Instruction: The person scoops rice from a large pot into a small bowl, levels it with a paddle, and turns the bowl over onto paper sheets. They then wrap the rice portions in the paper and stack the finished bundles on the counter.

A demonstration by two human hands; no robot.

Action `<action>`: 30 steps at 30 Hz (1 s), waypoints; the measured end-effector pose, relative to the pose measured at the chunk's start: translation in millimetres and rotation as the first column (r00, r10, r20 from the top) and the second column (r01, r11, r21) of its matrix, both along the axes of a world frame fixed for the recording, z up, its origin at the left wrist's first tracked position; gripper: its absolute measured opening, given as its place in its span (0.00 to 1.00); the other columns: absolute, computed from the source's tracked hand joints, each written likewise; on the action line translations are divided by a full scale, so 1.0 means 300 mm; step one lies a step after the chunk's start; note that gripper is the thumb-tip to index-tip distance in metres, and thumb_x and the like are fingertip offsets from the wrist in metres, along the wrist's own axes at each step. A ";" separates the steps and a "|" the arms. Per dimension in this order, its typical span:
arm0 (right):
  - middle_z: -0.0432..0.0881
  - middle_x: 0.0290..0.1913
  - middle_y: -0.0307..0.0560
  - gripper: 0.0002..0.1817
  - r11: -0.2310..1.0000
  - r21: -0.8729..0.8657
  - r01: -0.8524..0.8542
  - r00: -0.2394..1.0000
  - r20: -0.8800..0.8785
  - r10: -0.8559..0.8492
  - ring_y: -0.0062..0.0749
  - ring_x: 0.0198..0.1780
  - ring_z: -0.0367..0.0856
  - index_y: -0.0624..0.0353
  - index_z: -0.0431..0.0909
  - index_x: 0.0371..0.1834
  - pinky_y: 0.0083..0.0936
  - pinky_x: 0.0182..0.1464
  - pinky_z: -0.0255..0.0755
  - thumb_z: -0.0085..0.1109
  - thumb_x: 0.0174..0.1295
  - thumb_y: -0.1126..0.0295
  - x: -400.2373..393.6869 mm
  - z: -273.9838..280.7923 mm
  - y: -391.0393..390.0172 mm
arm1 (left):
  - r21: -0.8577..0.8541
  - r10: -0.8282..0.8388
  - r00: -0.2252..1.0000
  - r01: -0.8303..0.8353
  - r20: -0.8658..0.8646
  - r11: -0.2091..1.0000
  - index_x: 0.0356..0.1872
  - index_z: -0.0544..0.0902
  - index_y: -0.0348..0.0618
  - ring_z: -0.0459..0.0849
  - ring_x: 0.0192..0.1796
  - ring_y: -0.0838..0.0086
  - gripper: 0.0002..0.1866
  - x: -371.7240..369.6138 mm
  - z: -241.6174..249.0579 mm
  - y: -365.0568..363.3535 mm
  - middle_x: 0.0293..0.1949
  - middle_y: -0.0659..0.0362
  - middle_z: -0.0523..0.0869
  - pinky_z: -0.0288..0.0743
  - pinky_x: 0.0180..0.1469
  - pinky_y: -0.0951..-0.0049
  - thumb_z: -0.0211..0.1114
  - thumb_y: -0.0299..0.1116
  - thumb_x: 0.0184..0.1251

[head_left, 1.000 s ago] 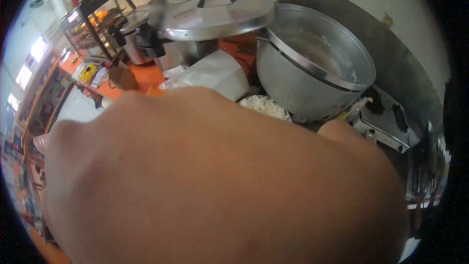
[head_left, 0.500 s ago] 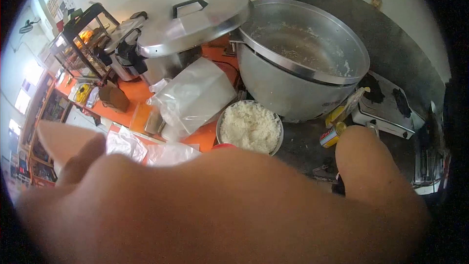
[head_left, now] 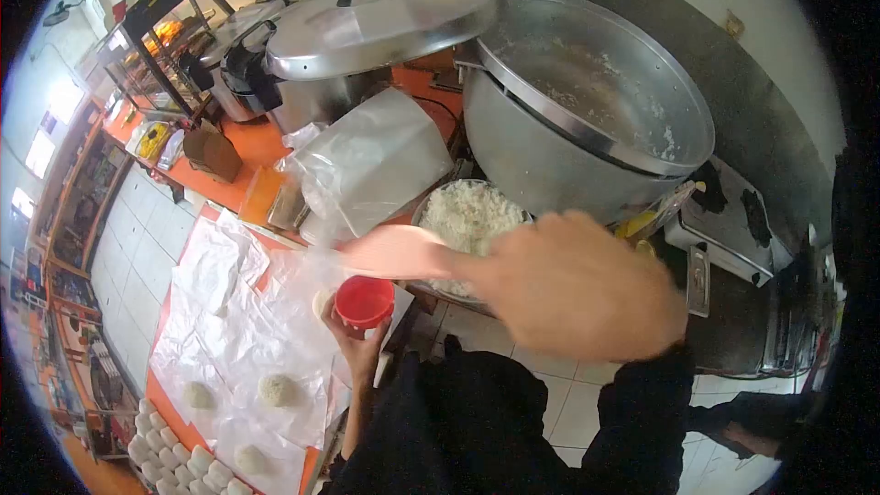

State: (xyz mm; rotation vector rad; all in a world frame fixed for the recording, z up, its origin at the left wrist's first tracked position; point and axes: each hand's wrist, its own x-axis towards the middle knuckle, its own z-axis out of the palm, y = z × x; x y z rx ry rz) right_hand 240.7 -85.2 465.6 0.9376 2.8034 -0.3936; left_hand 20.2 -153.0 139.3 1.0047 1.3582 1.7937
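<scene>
My left hand [head_left: 359, 346] is wrapped round a small red cup [head_left: 365, 298], its mouth facing up and no rice visible inside. In my right hand [head_left: 582, 289], slightly blurred by motion, is a pinkish rice paddle [head_left: 394, 253]. Its flat blade reaches left, just above the cup. A round metal bowl of white rice [head_left: 469, 213] lies behind the paddle and is partly hidden by it and my right hand. Rounded mounds of rice [head_left: 278, 390] rest on plastic sheets [head_left: 220, 312] to the left of the cup.
A large metal pot [head_left: 550, 142] with rice traces stands behind the bowl, beside a lidded cooker [head_left: 390, 23]. A clear plastic bag [head_left: 380, 160] lies before it. Several white wrapped bundles [head_left: 174, 458] fill the lower left. A stove [head_left: 720, 220] stands at right.
A bare arm or hand that filled the lower view close to the camera is gone. The red cup, the sheets and both my hands now show, the right one with the rice paddle.
</scene>
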 end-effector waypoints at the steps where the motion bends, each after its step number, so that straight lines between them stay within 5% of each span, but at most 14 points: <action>1: 0.79 0.23 0.55 0.13 0.996 0.037 0.081 0.997 0.017 -0.082 0.49 0.27 0.81 0.58 0.73 0.42 0.41 0.29 0.75 0.51 0.51 0.72 0.042 -0.092 -0.002 | -0.036 -0.011 1.000 0.011 -0.016 0.999 0.62 0.54 0.47 0.65 0.64 0.62 0.48 -0.003 0.028 -0.008 0.61 0.53 0.61 0.70 0.60 0.61 0.75 0.24 0.39; 2: 0.80 0.22 0.57 0.07 0.984 0.073 0.161 0.986 0.032 -0.164 0.47 0.26 0.82 0.63 0.79 0.25 0.40 0.28 0.75 0.53 0.50 0.72 0.083 -0.183 -0.004 | -0.070 -0.022 0.999 0.019 -0.033 0.997 0.63 0.54 0.48 0.65 0.64 0.62 0.49 -0.009 0.057 -0.016 0.61 0.53 0.61 0.70 0.60 0.61 0.75 0.23 0.37; 5: 0.81 0.25 0.59 0.07 0.943 0.048 0.330 0.914 0.234 -0.331 0.48 0.30 0.84 0.63 0.81 0.25 0.36 0.31 0.77 0.56 0.48 0.70 0.170 -0.368 -0.038 | -0.095 -0.097 0.980 0.081 -0.171 0.992 0.62 0.58 0.44 0.69 0.61 0.65 0.47 -0.042 0.063 -0.016 0.60 0.52 0.65 0.77 0.53 0.60 0.77 0.23 0.38; 11: 0.82 0.25 0.58 0.05 0.879 0.021 0.477 0.852 0.234 -0.468 0.47 0.31 0.84 0.61 0.81 0.23 0.37 0.32 0.77 0.58 0.47 0.72 0.159 -0.556 -0.087 | -0.260 -0.318 0.797 0.209 -0.513 0.943 0.61 0.64 0.44 0.69 0.62 0.59 0.44 -0.054 0.145 0.104 0.59 0.51 0.69 0.73 0.57 0.59 0.77 0.26 0.37; 15: 0.82 0.27 0.58 0.07 0.801 -0.039 0.597 0.797 0.141 -0.587 0.48 0.33 0.84 0.66 0.78 0.31 0.38 0.34 0.77 0.52 0.51 0.76 0.121 -0.650 -0.117 | -0.289 -0.450 0.541 0.359 -0.711 0.888 0.59 0.68 0.46 0.69 0.61 0.53 0.40 -0.058 0.231 0.248 0.60 0.49 0.69 0.67 0.60 0.60 0.75 0.26 0.38; 16: 0.82 0.30 0.59 0.13 0.785 -0.077 0.614 0.784 0.174 -0.596 0.49 0.35 0.83 0.66 0.77 0.42 0.40 0.36 0.77 0.51 0.52 0.76 0.125 -0.676 -0.120 | -0.305 -0.480 0.473 0.400 -0.739 0.864 0.59 0.68 0.46 0.69 0.60 0.53 0.40 -0.057 0.254 0.274 0.60 0.50 0.69 0.67 0.60 0.60 0.75 0.26 0.38; 18: 0.81 0.28 0.57 0.16 0.746 -0.074 0.662 0.750 0.070 -0.658 0.51 0.32 0.82 0.62 0.76 0.47 0.42 0.34 0.75 0.49 0.55 0.73 0.143 -0.729 -0.151 | -0.355 -0.529 0.339 0.458 -0.778 0.815 0.58 0.68 0.45 0.69 0.60 0.53 0.39 -0.057 0.293 0.320 0.60 0.50 0.70 0.67 0.60 0.60 0.74 0.25 0.38; 21: 0.81 0.31 0.57 0.19 0.721 -0.114 0.683 0.727 0.012 -0.687 0.50 0.34 0.82 0.60 0.73 0.54 0.42 0.36 0.75 0.48 0.58 0.71 0.167 -0.737 -0.162 | -0.347 -0.530 0.329 0.477 -0.782 0.808 0.59 0.68 0.45 0.68 0.62 0.55 0.40 -0.070 0.310 0.373 0.60 0.50 0.70 0.68 0.60 0.60 0.75 0.28 0.38; 25: 0.81 0.34 0.55 0.20 0.704 -0.187 0.685 0.709 -0.052 -0.704 0.48 0.34 0.82 0.56 0.73 0.56 0.41 0.37 0.75 0.50 0.61 0.67 0.217 -0.778 -0.158 | -0.338 -0.638 0.472 0.574 -0.608 0.746 0.57 0.69 0.44 0.68 0.63 0.55 0.38 -0.049 0.378 0.393 0.60 0.50 0.70 0.66 0.62 0.61 0.74 0.25 0.38; 30: 0.81 0.30 0.53 0.17 0.747 -0.217 0.629 0.719 -0.203 -0.664 0.44 0.32 0.82 0.50 0.77 0.53 0.39 0.34 0.73 0.53 0.60 0.64 0.293 -0.840 -0.118 | -0.357 -0.578 0.267 0.570 -0.771 0.740 0.57 0.70 0.46 0.70 0.61 0.54 0.37 -0.003 0.366 0.426 0.59 0.50 0.72 0.68 0.60 0.61 0.71 0.22 0.38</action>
